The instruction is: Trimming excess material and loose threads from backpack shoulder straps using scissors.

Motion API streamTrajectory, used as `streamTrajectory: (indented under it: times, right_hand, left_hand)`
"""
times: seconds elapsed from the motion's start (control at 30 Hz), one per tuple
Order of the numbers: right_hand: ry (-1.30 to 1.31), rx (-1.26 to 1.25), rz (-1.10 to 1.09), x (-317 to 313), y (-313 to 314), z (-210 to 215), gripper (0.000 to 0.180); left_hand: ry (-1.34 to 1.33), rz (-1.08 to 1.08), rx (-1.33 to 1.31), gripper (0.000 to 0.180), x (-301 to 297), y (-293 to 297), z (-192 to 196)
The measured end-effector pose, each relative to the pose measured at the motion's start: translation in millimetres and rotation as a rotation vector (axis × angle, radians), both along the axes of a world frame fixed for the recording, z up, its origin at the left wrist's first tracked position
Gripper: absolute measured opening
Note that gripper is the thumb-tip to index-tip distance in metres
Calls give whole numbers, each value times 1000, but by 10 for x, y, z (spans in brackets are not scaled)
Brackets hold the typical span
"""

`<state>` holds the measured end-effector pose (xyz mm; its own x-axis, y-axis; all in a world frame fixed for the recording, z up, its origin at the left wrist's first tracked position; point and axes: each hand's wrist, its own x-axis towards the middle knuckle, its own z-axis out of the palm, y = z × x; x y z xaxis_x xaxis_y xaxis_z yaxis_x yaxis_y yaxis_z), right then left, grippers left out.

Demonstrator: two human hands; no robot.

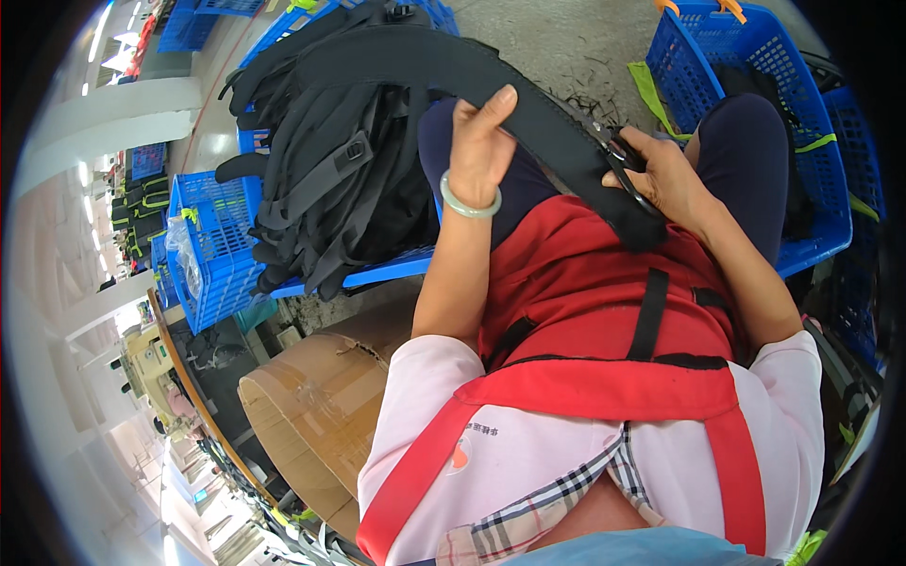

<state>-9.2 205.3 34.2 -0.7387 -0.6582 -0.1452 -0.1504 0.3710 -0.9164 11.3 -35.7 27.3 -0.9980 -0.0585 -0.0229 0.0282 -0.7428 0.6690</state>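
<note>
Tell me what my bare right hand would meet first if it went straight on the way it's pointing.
Your right hand, holding black-handled metal scissors, would probably meet the long black padded fabric strap first, though depth is hard to judge here.

Small dark lettering stands on the pink shirt.

Strap pile heaped in plastic basket, left of apron. Padded strap runs from atop pile, via left hand, onto apron. Scissors in right hand, at strap's edge. Second basket right; cardboard box left.
</note>
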Motion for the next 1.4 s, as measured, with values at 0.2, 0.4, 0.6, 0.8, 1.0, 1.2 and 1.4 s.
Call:
streamTrajectory:
  times: [0.2,0.4,0.6,0.8,1.0,1.2,1.4]
  right_hand:
    - [56,16,-45,7,-43,-67,41]
    - [112,122,-31,-32,-55,-18,51]
    - [62,74,-18,-62,-77,11,42]
    - [71,95,-22,-60,-90,6,52]
    - [58,33,-27,-45,-85,-42,48]
    - [16,7,-8,-44,-90,-20,43]
    - [98,10,-46,-18,-139,-17,45]
  left_hand:
    - [-45,59,-68,12,-29,97,-73]
    - [-52,36,-72,13,10,142,-98]
    - [-51,32,-80,14,28,135,-158]
    - [-37,17,-66,14,51,159,-160]
    - [-25,6,-96,15,93,227,-168]
    - [14,93,-18,13,-4,100,21]
    - [11,70,-32,14,14,144,-64]
